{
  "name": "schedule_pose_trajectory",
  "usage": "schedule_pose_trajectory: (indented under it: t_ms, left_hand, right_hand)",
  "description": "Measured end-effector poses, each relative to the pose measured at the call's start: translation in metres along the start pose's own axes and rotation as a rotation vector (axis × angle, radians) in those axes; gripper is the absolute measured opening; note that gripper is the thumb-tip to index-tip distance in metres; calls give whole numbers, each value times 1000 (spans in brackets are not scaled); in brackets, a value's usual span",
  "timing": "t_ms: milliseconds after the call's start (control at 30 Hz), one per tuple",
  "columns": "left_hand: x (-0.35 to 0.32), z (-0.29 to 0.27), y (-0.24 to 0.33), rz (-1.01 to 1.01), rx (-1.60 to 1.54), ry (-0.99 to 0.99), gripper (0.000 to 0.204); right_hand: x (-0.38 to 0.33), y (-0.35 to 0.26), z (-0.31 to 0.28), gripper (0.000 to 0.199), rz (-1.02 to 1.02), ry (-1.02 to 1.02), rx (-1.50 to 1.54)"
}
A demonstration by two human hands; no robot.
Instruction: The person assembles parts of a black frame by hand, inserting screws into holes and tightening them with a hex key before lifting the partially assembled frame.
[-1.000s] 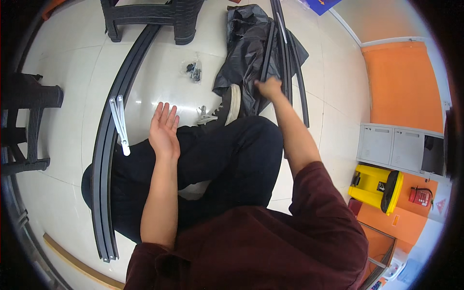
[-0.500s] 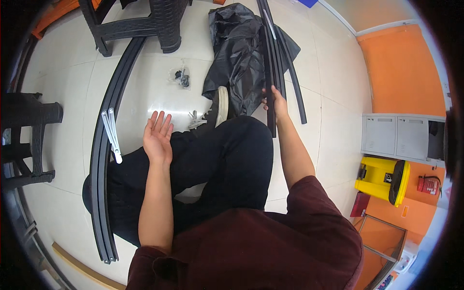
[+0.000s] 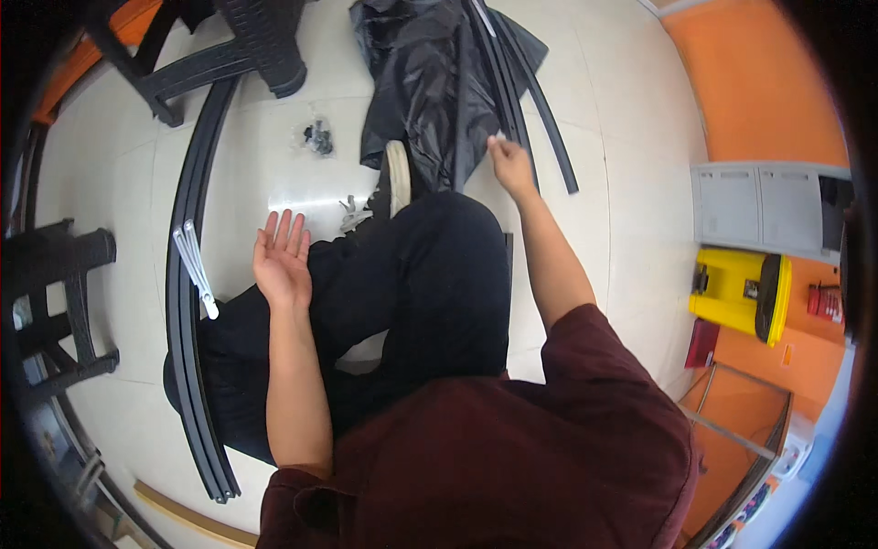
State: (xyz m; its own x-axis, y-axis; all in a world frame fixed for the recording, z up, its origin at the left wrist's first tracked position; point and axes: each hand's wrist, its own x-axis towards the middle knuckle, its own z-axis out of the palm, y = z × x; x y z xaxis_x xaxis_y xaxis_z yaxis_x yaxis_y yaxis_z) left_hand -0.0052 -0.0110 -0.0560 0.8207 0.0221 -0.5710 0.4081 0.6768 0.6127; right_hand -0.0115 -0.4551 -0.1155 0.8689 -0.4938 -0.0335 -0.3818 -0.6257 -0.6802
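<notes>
My left hand (image 3: 283,265) is open, palm up and fingers spread, above my bent left leg with nothing in it. My right hand (image 3: 512,166) is closed, its thumb and fingers pinched together beside my raised knee; anything between them is too small to make out. Just left of it, a dark grey bar (image 3: 462,110) lies over a crumpled black plastic sheet (image 3: 412,101), its near end by the knee. Long black bars (image 3: 506,82) run behind the right hand. Another thin black bar (image 3: 551,137) lies farther right on the floor.
Long black rails (image 3: 183,357) lie along my left side, with a white folding metal bracket (image 3: 195,267) on them. A clear bag of small black parts (image 3: 318,137) lies ahead. Black stools (image 3: 219,64) stand front left; a yellow bin (image 3: 736,293) and grey lockers (image 3: 759,206) stand right.
My right hand has let go of the black bar it was around and has closed into a pinch. That bar now lies farther left. My left hand stays open; the view has shifted slightly.
</notes>
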Motion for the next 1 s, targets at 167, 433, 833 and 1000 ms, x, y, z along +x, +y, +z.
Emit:
schedule_pose_trajectory:
  t_ms: [167,433,833,1000]
  left_hand:
    - [-7,10,-1,-14,18,-4,57]
    - [-4,10,-5,-18,47,-13,58]
    - [3,-3,-8,-22,29,-27,59]
    - [-6,19,-11,-41,40,-50,59]
  right_hand:
    - [-12,70,-34,65,191,188,-545]
    - [-30,81,-66,60,446,14,-194]
    - [12,51,-31,52,-201,310,-509]
    - [-30,29,-78,61,64,-232,-354]
